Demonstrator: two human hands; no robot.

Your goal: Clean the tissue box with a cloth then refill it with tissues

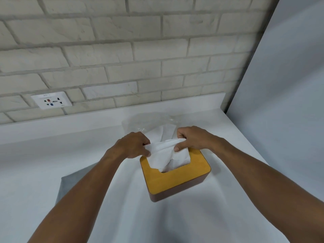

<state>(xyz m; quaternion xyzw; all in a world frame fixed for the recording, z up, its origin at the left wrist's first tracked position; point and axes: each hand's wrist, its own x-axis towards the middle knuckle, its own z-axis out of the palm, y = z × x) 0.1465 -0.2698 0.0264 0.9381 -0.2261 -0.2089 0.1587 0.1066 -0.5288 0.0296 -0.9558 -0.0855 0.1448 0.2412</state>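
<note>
The tissue box [168, 183], brown-sided with a yellow top, sits on the desk [52, 155] just right of the middle of the view, and a wad of white tissues [166, 155] stands up out of the wide opening in its top. Both hands are on that wad. The left hand [133, 145], at the box's 10 o'clock, pinches the left edge of the tissues between thumb and curled fingers. The right hand [194, 138], at its 1 o'clock, pinches the right edge the same way. The refill looks nearly done: the tissues are in the box, and what seems left is to tug or settle the top sheet through the opening. A folded grey cloth [68, 183] lies at 9 o'clock from the box, half hidden under the left forearm and out of either hand, which suggests the wiping is over, though the box's cleanliness cannot be judged. At 12 o'clock lies a crumpled clear plastic wrapper [150, 120], probably the tissue pack's. The desk is plain white with a low raised back edge. Behind it rises a pale brick wall [140, 50] with a socket plate [51, 102] at 10 o'clock, and a smooth grey panel [289, 85] closes the right side.
</note>
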